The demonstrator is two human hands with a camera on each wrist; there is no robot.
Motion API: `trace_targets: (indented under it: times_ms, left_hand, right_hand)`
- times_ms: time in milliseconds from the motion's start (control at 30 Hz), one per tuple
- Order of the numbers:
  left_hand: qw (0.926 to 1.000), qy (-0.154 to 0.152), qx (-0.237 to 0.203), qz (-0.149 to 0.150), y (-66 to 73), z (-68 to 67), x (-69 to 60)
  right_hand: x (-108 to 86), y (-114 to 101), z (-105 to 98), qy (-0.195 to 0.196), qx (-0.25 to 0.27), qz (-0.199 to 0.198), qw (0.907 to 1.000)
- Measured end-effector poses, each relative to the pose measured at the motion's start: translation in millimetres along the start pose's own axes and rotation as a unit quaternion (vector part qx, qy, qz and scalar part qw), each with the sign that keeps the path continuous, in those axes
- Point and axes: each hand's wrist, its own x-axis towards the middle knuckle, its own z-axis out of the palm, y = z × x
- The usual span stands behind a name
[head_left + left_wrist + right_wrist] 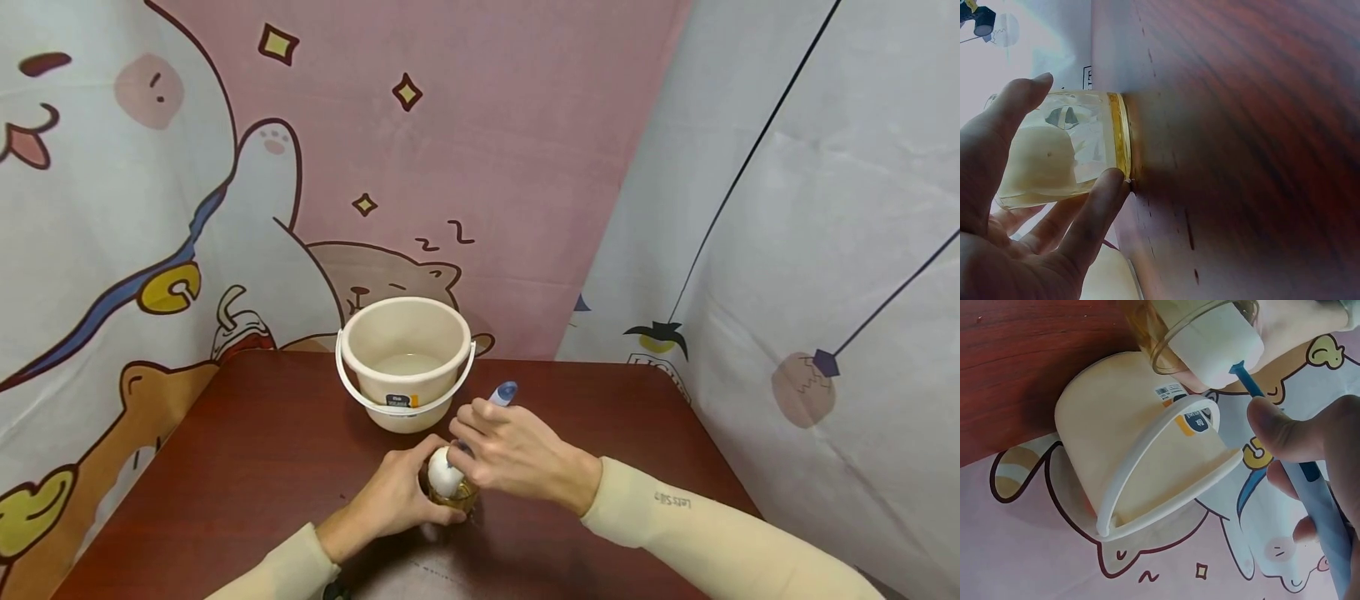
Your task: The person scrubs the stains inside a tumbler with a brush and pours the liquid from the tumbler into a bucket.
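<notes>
Fingers and thumb of my left hand (397, 493) curl round an amber-tinted glass cup (461, 498) near the table's middle. Its base meets the tabletop in the left wrist view. My right hand (517, 450) grips the blue and white handle (1319, 509) of a cup brush above the cup. The brush's white sponge head (444, 473) sits partly inside the cup, its upper end showing above the rim in the right wrist view. Through the cup wall the sponge (1041, 159) also shows in the left wrist view. The right palm is hidden in the head view.
A cream bucket (405, 379) with a white carrying handle stands just beyond the hands, with what looks like some water in the bottom. The dark red-brown table (255, 450) extends to both sides. Behind it hangs a cartoon-printed cloth (510, 167).
</notes>
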Motion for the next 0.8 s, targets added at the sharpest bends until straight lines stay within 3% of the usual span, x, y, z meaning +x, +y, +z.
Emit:
trace_targets:
  times_ms: [467,800]
  left_hand:
    - [0.9999,-0.002,0.015,-0.001,-1.1,0.1,-0.2]
    - [0.9998,0.001,0.015,0.013,-1.0,-1.2,-0.6]
  right_hand:
    - [7.1,9,2,-0.067,-0.014,-0.048,0.9965]
    - [12.5,18,1,-0.107,0.010,-0.051,0.9929]
